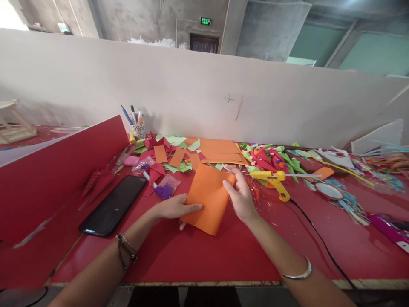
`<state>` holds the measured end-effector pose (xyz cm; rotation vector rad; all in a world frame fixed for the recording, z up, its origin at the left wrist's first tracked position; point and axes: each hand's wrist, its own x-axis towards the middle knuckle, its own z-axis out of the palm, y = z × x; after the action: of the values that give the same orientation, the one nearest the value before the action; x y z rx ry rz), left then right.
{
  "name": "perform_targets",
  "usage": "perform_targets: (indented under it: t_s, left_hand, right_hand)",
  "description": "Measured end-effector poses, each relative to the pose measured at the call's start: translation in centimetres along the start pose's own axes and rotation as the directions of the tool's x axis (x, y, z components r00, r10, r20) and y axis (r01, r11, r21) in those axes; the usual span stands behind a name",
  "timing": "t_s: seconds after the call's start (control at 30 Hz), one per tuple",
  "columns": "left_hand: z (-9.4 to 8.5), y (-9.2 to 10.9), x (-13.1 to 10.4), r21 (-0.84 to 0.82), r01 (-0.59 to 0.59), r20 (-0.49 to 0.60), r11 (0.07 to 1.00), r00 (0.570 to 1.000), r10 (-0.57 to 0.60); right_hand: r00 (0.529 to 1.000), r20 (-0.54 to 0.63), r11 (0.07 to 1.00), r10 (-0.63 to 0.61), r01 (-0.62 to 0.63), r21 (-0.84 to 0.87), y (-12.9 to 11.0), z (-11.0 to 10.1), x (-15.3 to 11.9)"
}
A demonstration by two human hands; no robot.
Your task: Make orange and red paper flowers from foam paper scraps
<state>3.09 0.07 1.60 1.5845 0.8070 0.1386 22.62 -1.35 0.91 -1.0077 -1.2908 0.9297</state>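
Head view shows the orange sheet [209,198] over the red table [243,260], long axis running away and leaning right, the left hand [174,207] pinching its near left edge, the right hand [240,194] its far right side. A phone [113,207] lies left and a yellow glue gun [280,177] right, both apart from it; paper scraps [177,157] crowd the space beyond, before a white partition [191,94].

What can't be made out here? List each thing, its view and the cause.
- Left hand, head view: most fingers hidden behind the held paper.
- Right hand, head view: some fingers hidden behind the held paper.
- Purple thing, head view: cut off by the right edge.
- Glue gun, head view: label too small to read.
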Motion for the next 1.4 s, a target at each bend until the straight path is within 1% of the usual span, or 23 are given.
perform_targets:
  t_s: [0.1, 0.2, 0.3, 0.4, 0.5, 0.6, 0.67, 0.87, 1.03, 1.13, 1.2, 1.3, 1.4]
  left_hand:
    - [0.1, -0.2, 0.1, 0.025, -0.025, -0.019, 0.999, 0.999, 0.026]
    - [0.0, -0.4, 0.2, 0.101, -0.062, -0.070, 0.993, 0.995, 0.070]
    - [0.0, -0.6, 0.3, 0.152, -0.092, -0.156, 0.984, 0.981, 0.116]
    - [0.0, -0.7, 0.4, 0.140, -0.118, -0.219, 0.983, 0.965, 0.147]
    - [0.0, -0.7, 0.5, 0.128, -0.125, -0.250, 0.984, 0.956, 0.154]
    - [0.0, -0.7, 0.6, 0.099, -0.137, -0.245, 0.986, 0.957, 0.157]
    - [0.1, -0.7, 0.6, 0.069, -0.136, -0.234, 0.988, 0.961, 0.149]
    - [0.2, -0.3, 0.5, 0.013, -0.106, -0.215, 0.994, 0.971, 0.106]
    - [0.1, -0.6, 0.7, 0.038, -0.097, -0.256, 0.995, 0.961, 0.104]
    - [0.0, -0.8, 0.8, 0.133, -0.097, -0.284, 0.986, 0.950, 0.132]
    - [0.1, -0.8, 0.8, 0.175, -0.100, -0.271, 0.979, 0.952, 0.146]
    - [0.2, -0.7, 0.6, 0.188, -0.098, -0.186, 0.977, 0.973, 0.133]
    - [0.4, -0.5, 0.5, 0.152, -0.108, -0.107, 0.983, 0.986, 0.125]
  right_hand:
    - [1.000, 0.008, 0.989, 0.019, -0.020, 0.145, -0.1, 0.2, 0.0]
    - [0.998, 0.035, 0.974, 0.051, -0.057, 0.220, 0.0, 0.3, 0.1]
    - [0.987, 0.132, 0.967, 0.093, -0.121, 0.226, 0.3, 0.4, 0.2]
    - [0.968, 0.224, 0.963, 0.113, -0.163, 0.215, 0.5, 0.6, 0.1]
    - [0.954, 0.259, 0.966, 0.149, -0.196, 0.167, 0.8, 0.7, -0.1]
    - [0.948, 0.246, 0.969, 0.200, -0.229, 0.096, 1.1, 0.7, -0.3]
    - [0.949, 0.235, 0.971, 0.210, -0.231, 0.067, 1.2, 0.7, -0.3]
    - [0.961, 0.223, 0.985, 0.164, -0.171, 0.014, 1.2, 0.7, -0.4]
    - [0.958, 0.236, 0.987, 0.161, -0.153, -0.051, 1.0, 0.8, -0.6]
    - [0.959, 0.239, 0.988, 0.153, -0.153, -0.018, 1.1, 0.8, -0.7]
    - [0.967, 0.205, 0.987, 0.149, -0.158, 0.027, 1.2, 0.7, -0.7]
    - [0.978, 0.115, 0.976, 0.176, -0.189, 0.110, 1.4, 0.5, -0.5]
    - [0.973, 0.083, 0.958, 0.214, -0.226, 0.178, 1.5, 0.4, -0.3]
